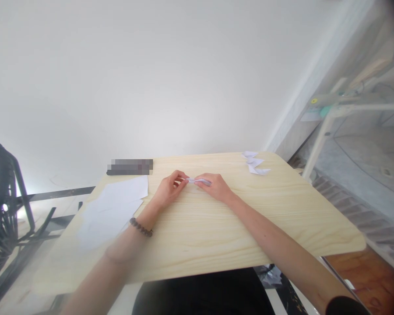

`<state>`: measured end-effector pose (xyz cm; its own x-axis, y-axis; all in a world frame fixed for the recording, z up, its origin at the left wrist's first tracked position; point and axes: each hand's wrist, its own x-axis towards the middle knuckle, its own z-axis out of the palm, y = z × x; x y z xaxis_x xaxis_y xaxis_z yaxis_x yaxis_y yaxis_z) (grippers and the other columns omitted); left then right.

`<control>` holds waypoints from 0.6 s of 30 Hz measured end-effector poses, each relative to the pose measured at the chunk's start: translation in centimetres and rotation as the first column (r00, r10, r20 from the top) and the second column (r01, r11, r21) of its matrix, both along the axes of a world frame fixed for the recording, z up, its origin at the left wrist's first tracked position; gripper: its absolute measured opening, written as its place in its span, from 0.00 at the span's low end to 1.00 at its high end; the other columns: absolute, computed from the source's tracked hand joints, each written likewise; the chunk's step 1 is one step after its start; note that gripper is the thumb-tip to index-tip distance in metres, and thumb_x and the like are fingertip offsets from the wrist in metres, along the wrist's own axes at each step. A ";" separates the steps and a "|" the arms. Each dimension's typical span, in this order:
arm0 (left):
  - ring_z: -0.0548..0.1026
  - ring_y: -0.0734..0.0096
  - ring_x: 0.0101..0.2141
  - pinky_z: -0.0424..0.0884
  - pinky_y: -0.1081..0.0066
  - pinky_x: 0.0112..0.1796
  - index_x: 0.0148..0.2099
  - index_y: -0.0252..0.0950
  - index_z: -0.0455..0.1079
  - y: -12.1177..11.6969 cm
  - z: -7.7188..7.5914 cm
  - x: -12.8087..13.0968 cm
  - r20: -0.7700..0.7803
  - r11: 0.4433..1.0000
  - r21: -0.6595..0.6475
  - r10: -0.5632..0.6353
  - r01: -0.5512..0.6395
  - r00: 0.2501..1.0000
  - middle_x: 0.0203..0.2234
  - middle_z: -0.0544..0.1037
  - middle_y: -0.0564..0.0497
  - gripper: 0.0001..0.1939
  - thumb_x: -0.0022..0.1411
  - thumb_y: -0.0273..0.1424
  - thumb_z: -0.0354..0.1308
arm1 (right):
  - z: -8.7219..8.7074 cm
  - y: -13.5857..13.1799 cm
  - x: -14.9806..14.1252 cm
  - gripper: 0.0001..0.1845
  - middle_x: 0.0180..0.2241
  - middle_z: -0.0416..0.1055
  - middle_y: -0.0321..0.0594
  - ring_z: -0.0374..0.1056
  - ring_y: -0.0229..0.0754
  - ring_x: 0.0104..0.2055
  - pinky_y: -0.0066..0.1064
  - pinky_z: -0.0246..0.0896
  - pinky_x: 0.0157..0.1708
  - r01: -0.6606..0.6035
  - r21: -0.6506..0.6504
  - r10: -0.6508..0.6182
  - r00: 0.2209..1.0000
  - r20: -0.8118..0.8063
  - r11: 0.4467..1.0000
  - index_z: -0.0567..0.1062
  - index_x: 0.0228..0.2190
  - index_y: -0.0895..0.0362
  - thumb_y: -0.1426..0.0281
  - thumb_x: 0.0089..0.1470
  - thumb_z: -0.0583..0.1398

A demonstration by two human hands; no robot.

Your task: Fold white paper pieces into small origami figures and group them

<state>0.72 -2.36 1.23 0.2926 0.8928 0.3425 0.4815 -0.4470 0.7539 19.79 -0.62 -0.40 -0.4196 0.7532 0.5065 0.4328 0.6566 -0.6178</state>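
A small folded piece of white paper (197, 180) sits between both my hands near the far middle of the light wooden table (216, 227). My left hand (169, 189), with a dark bead bracelet on its wrist, pinches the paper's left end. The fingers of my right hand (214, 186) are closed on its right end. The paper is held just above or on the tabletop; I cannot tell which.
Several flat white paper sheets (113, 203) lie on the table's left side. Folded white paper figures (254, 163) rest at the far right corner. A dark flat object (129, 167) lies at the far edge. A black chair (1, 197) stands left, a white rack (328, 127) right.
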 end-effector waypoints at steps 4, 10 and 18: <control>0.72 0.70 0.34 0.69 0.71 0.31 0.39 0.37 0.64 0.1 -0.1 0.1 -0.031 1.000 0.021 0.004 -0.003 1.000 0.35 0.73 0.49 0.12 0.56 0.39 0.49 | 0.1 0.0 0.0 0.11 0.34 0.73 0.36 0.68 0.37 0.36 0.28 0.61 0.38 0.008 -0.002 -0.008 1.000 -0.003 1.000 0.74 0.32 0.54 0.65 0.51 0.54; 0.71 0.71 0.35 0.69 0.73 0.30 0.42 0.37 0.62 0.3 -0.3 0.0 -0.012 0.999 0.053 0.013 -0.013 1.000 0.38 0.72 0.49 0.12 0.55 0.36 0.51 | 0.2 -0.1 0.0 0.12 0.34 0.74 0.36 0.69 0.37 0.34 0.27 0.60 0.35 0.031 -0.018 -0.031 1.000 -0.001 0.999 0.75 0.33 0.54 0.65 0.51 0.53; 0.71 0.71 0.35 0.69 0.74 0.29 0.41 0.38 0.66 0.3 -0.4 -0.1 -0.050 0.994 0.112 0.018 -0.012 0.999 0.38 0.72 0.49 0.13 0.56 0.37 0.51 | 0.1 -0.1 0.0 0.12 0.35 0.74 0.34 0.69 0.38 0.35 0.27 0.61 0.34 0.017 -0.040 -0.018 1.000 -0.020 0.999 0.75 0.33 0.53 0.64 0.51 0.54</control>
